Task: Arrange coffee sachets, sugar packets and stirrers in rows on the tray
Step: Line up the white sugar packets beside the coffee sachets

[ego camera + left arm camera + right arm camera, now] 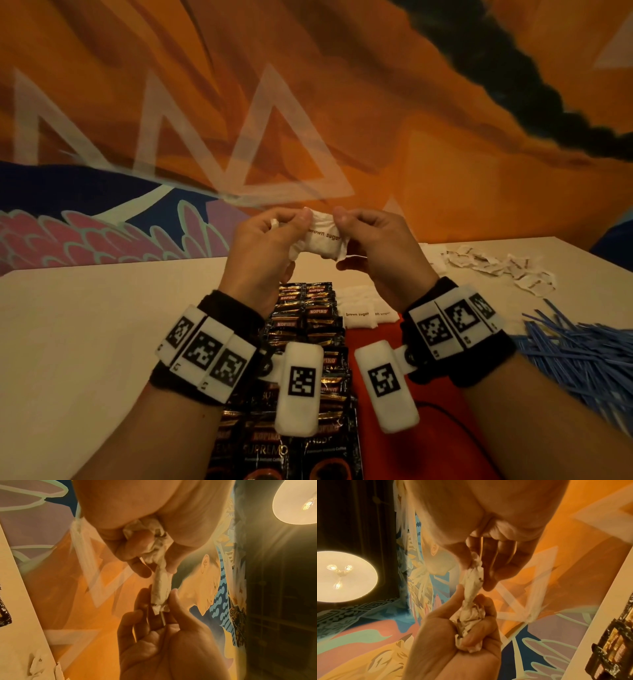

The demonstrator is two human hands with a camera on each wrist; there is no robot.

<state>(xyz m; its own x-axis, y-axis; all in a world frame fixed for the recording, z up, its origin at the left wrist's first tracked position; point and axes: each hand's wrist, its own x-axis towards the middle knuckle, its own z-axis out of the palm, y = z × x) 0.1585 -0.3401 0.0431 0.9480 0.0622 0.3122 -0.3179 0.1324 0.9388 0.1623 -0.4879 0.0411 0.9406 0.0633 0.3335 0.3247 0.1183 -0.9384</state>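
Both hands are raised above the tray. My left hand (274, 233) grips a crumpled bunch of white brown-sugar packets (325, 240), also seen as the bunch of packets (469, 620) in the right wrist view. My right hand (359, 236) pinches the right end of one sugar packet (161, 588) between thumb and fingers. Below the hands lies the red tray (376, 428). Black coffee sachets (308, 318) lie on it in rows on its left side. A few sugar packets (359, 317) lie beside them at the far end.
A loose heap of sugar packets (496, 267) lies on the beige table (85, 325) at the far right. A pile of blue stirrers (582, 353) lies right of the tray. A painted orange wall stands behind the table.
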